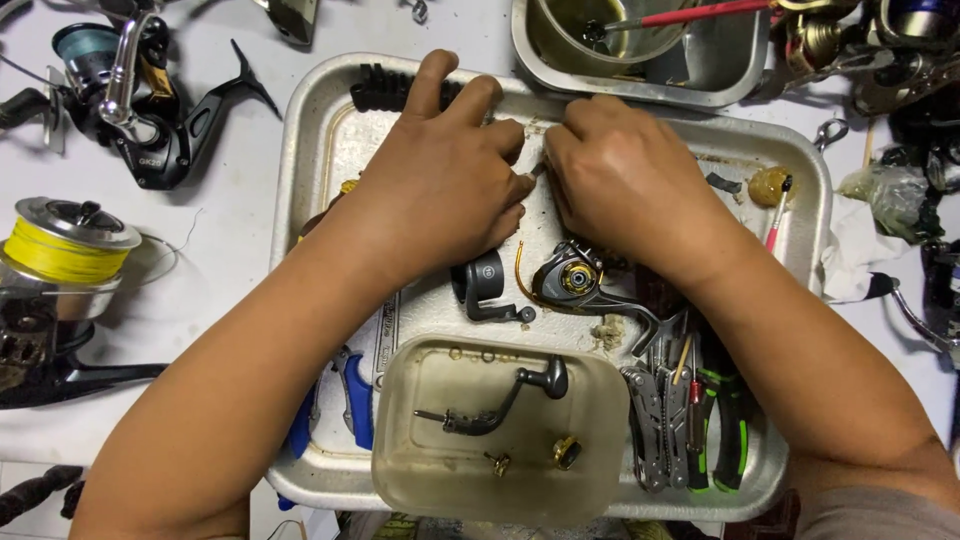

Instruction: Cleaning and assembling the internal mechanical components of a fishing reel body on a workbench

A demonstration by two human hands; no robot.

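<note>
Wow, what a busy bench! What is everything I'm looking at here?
Metal tray: one, silver, centre of table.
Plastic tub: one, cloudy clear, tray's near edge, holding a dark reel handle and small brass parts.
Reel body: one, grey with gold, mid tray.
Multi-tool: one, grey, near right of tray.
Pliers: one, blue-handled, tray's left.
Brush: one, black, tray's far edge.
Fishing reels: black one far left; yellow-line one left.
Metal bowl: one, silver, far side.
Left hand, right hand: together over tray, pinching something small.
</note>
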